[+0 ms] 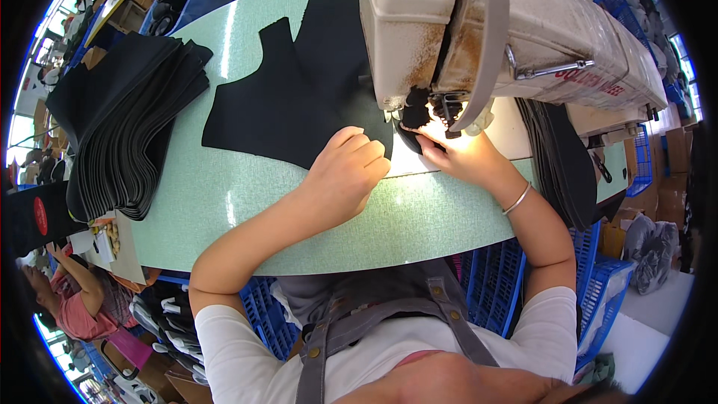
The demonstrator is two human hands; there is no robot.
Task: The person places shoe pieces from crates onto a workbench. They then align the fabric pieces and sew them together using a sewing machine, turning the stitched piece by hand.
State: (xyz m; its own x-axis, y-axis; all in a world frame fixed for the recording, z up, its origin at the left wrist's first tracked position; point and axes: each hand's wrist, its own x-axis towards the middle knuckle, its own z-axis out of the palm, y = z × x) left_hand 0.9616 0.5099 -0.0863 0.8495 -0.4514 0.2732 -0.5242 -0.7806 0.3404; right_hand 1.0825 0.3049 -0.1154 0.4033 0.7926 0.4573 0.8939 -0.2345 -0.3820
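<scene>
A large black fabric piece (299,97) with cut-out curves lies flat on the green table, its right side running to the sewing machine (426,37). My left hand (348,172) is curled closed at its near edge, the fingertips tucked on the cloth. My right hand (467,158) reaches beneath the machine head, close to the needle area. Its thumb and forefinger pinch a small black fabric piece (408,137) there. A bright lamp glare and the machine parts hide some of those fingers.
A thick stack of black fabric pieces (127,135) hangs over the table's left side. More black pieces (561,157) drape at the right, near scissors (603,168). Blue crates (490,284) stand below the green tabletop (202,221). Another person (78,299) sits at far left.
</scene>
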